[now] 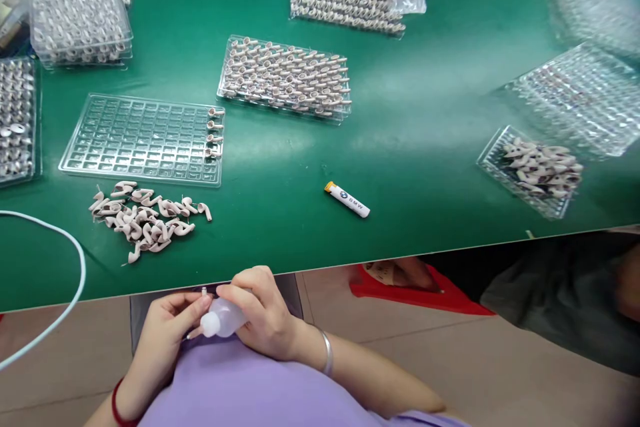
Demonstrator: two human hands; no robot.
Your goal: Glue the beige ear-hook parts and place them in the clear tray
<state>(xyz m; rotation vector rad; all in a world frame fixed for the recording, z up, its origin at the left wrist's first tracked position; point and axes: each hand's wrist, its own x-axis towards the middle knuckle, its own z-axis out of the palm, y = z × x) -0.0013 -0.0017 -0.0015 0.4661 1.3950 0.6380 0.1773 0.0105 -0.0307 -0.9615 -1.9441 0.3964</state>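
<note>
Below the table's front edge, close to the purple shirt, my right hand point(265, 313) is wrapped round a small translucent squeeze bottle point(230, 317). The bottle lies tilted, its white cap end pointing left. My left hand point(175, 321) is closed in a pinch beside that end. Between its fingers is a small pale earbud shell point(195, 332), mostly hidden by the fingers. On the table ahead lies a loose pile of earbud shells point(145, 220), some with thin wires. Behind the pile, a clear compartment tray point(135, 137) has several shells along its right column.
Filled trays point(285, 80) stand mid-table, with another tray point(345, 0) behind and stacked trays point(80, 13) at left. A white BMW-marked lighter point(347, 200) lies near the front edge. A white cable point(75, 260) curves at left. Another person's dark clothing point(560, 293) is at right.
</note>
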